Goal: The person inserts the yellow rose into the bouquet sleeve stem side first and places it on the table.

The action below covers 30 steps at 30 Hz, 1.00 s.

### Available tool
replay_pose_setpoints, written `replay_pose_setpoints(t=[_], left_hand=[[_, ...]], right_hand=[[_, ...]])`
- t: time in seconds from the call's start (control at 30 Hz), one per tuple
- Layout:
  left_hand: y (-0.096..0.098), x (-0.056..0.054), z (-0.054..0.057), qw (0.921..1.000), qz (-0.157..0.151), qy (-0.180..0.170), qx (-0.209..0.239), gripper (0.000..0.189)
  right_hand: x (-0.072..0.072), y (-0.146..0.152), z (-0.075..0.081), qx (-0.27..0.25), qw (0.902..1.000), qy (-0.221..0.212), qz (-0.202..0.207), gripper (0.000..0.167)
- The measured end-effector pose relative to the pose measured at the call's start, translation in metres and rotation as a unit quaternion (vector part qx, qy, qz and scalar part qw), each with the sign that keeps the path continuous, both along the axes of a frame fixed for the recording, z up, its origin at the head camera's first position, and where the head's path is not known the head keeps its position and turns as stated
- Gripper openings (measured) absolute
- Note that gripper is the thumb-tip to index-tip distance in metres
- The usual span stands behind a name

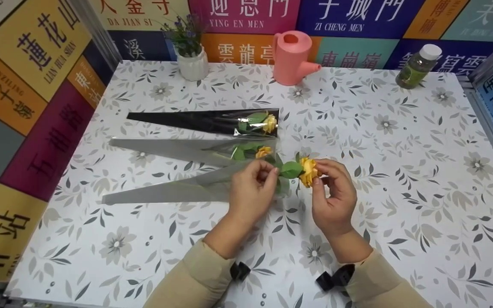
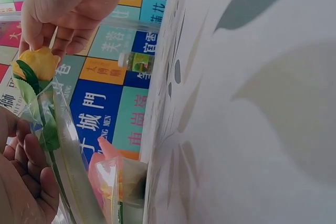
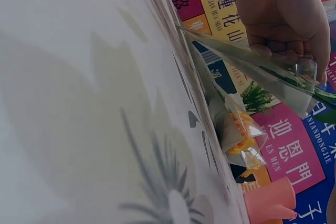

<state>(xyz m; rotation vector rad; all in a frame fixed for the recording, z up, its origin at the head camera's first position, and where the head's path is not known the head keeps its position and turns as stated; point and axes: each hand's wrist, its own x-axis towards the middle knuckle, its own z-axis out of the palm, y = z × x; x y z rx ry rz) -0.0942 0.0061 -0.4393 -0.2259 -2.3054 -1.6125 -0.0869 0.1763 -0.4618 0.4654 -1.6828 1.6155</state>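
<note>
A yellow rose (image 1: 307,172) with green leaves (image 1: 291,170) sticks out of the mouth of a clear and grey flower sleeve (image 1: 165,191). My left hand (image 1: 253,188) pinches that sleeve near its wide end; whether it also grips the stem cannot be told. The bloom is held by the fingertips of my right hand (image 1: 335,194). In the left wrist view the stem runs down inside the sleeve (image 2: 79,177), below the rose (image 2: 41,65). The right wrist view shows the sleeve (image 3: 236,51) tapering away from my left hand (image 3: 286,11), with the bloom out of frame.
Beyond my hands lie a grey sleeve (image 1: 165,149) and a black sleeve (image 1: 186,121), each with a yellow rose inside. Along the back stand a potted plant (image 1: 192,64), a pink watering can (image 1: 291,60) and a capped bottle (image 1: 417,67). Printed panels (image 1: 246,17) border the table.
</note>
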Motion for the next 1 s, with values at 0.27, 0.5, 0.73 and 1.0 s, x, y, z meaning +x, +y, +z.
replay_pose_setpoints(t=[0.27,0.5,0.73,1.0], left_hand=[[0.0000,0.0010,-0.0005,0.9996,0.012,0.015,-0.019,0.009],[0.0004,0.0014,-0.0001,0.9993,0.018,0.017,-0.026,0.010],[0.0007,0.0023,0.0003,0.9990,0.018,0.022,-0.034,0.010],[0.0013,0.0027,0.0003,0.9986,0.013,0.028,-0.043,0.009]], right_hand=[[0.0008,0.0011,-0.0023,0.012,0.9998,-0.005,0.017,0.021],[0.0006,0.0009,-0.0040,0.028,0.9992,-0.006,0.028,0.018],[0.0008,0.0003,-0.0042,0.044,0.9987,-0.004,0.027,0.020],[0.0019,-0.0005,-0.0045,0.070,0.9970,-0.010,0.031,0.022]])
